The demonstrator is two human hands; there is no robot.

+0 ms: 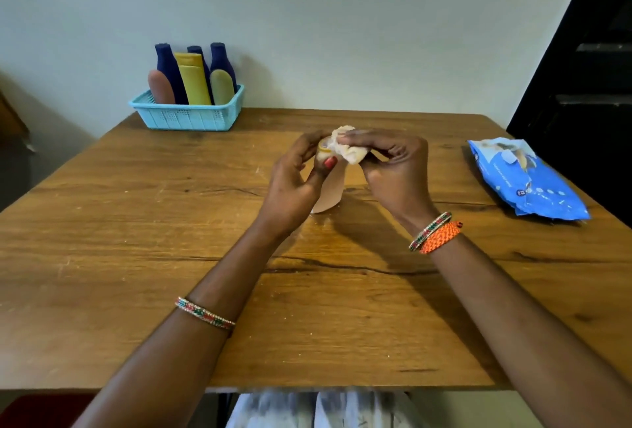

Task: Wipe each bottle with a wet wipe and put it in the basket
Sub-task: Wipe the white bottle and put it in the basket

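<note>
Left hand: my left hand (294, 176) holds the pale peach bottle (330, 193) near its top, fingers (307, 150) curled round the neck and thumb laid across the front.
Right hand: my right hand (390, 167) pinches the crumpled wet wipe (349, 149) between thumb and fingers and presses it on the bottle's cap end.
Bottle: it stands tilted at the middle of the surface (136, 256), its base touching or just above the wood; I cannot tell which.
Basket: the light blue basket (186, 116) sits at the far left edge against the wall, well apart from my hands, with several bottles already upright in it.
Wipe pack: the blue pack (526, 178) lies to my right.
Doing it well: I judge the cap and neck need the care, so I should turn the bottle with my left hand while the wipe stays pressed, then run it down the sides to the base.
Risk: a damp bottle may slip, so I would keep my hold firm before lifting it towards the basket.
</note>
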